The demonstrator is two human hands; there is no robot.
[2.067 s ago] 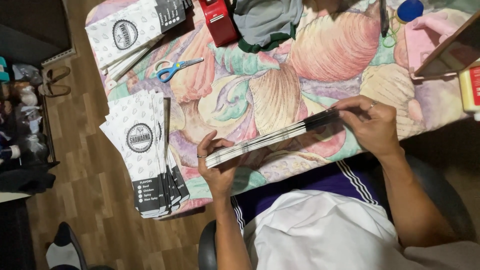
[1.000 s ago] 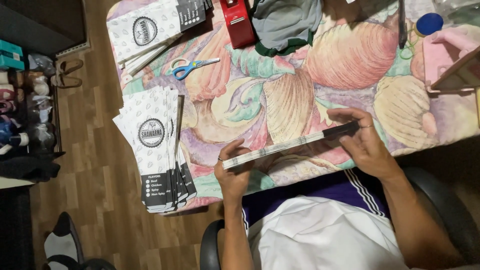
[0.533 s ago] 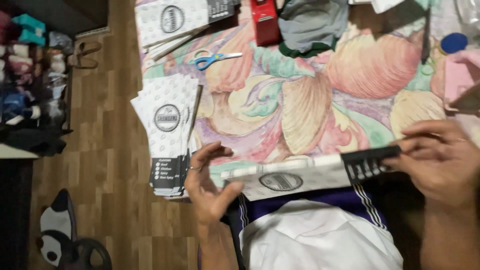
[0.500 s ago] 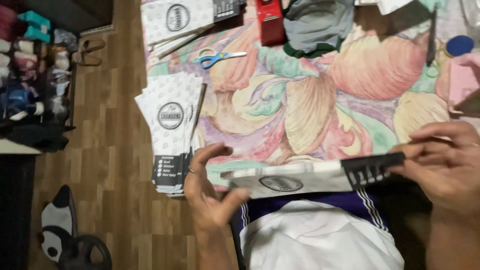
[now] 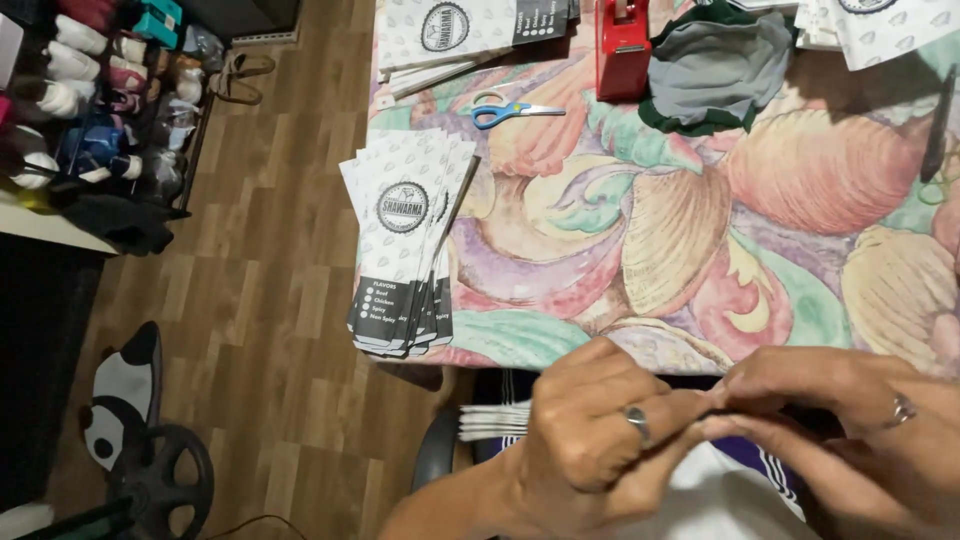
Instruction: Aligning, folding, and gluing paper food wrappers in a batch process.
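The left hand (image 5: 590, 440), a ring on one finger, and the right hand (image 5: 850, 430), also ringed, meet fingertip to fingertip low in the view, just off the near edge of the table, both closed in a pinch on a thin bundle of flat white printed paper sleeves (image 5: 492, 421); only the bundle's left end shows, a few white edges fanning out past the left hand, while the rest is hidden under the fingers. Judging by those slim edges, the bundle is light and flexible, likely to bow or splay if held by one end only, and its smooth card faces could slide over each other; a grip across the full width, thumbs on top and fingers below, with a hand towards each end, looks the safest hold, and creasing seems the main risk. Beyond the hands lies the table's floral tablecloth in pink, green and cream (image 5: 700, 230). On its left edge sits a fanned stack of matching white sleeves with dark grey ends (image 5: 405, 250), partly overhanging. Farther up lie blue-handled scissors (image 5: 515, 111), another pile of sleeves (image 5: 470, 30), a red tape dispenser (image 5: 622, 45) and a crumpled grey and green cloth (image 5: 715, 65).
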